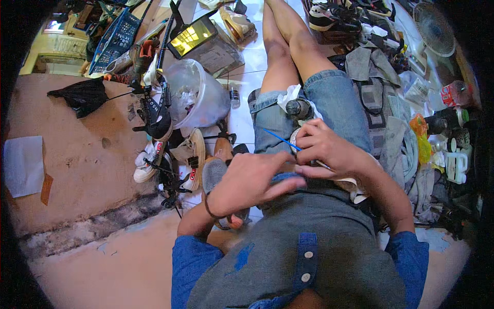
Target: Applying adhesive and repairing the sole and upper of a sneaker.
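Observation:
My right hand (329, 148) is over my lap, its fingers closed around a thin blue stick (280, 138) with a pointed end toward the upper left. Under those fingers is a pale round-edged item, mostly covered by the hand. My left hand (252, 180) hovers beside it, thumb and fingers stretched out and slightly blurred, with nothing visible in its grasp. Between my thighs rests a dark rounded object (299, 108) wrapped about with white cloth or paper (289, 97); its kind is unclear. A white piece (355, 189) lies below my right wrist.
Several shoes (195, 154) crowd my left side, near a translucent bucket (211, 98), a box (216, 51) and a lamp (193, 37). Grey cloths (388, 139), bottles and a white jug (456, 167) lie to my right, below a fan (434, 30). A black bag (81, 97) hangs at left.

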`<state>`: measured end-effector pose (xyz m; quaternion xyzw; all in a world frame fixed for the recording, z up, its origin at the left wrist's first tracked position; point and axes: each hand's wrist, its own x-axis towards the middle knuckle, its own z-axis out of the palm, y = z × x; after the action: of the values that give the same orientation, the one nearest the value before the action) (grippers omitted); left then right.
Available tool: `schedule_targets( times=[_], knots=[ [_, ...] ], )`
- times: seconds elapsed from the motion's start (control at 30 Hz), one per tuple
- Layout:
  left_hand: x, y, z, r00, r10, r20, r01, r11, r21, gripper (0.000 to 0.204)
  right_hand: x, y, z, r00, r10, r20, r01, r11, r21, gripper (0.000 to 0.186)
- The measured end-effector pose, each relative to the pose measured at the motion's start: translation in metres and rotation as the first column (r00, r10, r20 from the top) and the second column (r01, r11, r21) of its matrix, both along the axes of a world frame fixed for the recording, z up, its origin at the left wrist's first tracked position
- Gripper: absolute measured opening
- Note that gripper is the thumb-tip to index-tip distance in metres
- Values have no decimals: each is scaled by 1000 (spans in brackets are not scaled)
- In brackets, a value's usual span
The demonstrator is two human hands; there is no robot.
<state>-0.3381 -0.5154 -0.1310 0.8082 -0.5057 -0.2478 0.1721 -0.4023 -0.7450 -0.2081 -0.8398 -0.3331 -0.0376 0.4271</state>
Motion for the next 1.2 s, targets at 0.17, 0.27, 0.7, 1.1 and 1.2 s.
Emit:
schedule_targets(
  times=[0.17, 0.27, 0.7, 1.1, 1.2],
  knots=[
    [7, 12, -7, 998, 57, 40, -60, 994, 94, 20, -2, 0, 2, 1000, -18, -21, 18, 1000, -2, 21],
    [8, 26, -6, 994, 31, -105, -20, 995, 99, 26, -1, 2, 0, 1000, -18, -8, 18, 1000, 13, 22],
    [18, 40, 7, 856, -135, -499, 201, 976, 80, 87, 0, -2, -2, 1000, -22, 13, 21, 999, 27, 20],
    [3, 15, -32, 997, -40, 65, 36, 997, 64, 24, -4, 7, -1, 992, -87, 91, 90, 996, -23, 22],
    [2, 24, -31, 995, -73, -71, 76, 996, 42, 20, -3, 4, -3, 996, -40, 81, 40, 999, 9, 23]
  ],
)
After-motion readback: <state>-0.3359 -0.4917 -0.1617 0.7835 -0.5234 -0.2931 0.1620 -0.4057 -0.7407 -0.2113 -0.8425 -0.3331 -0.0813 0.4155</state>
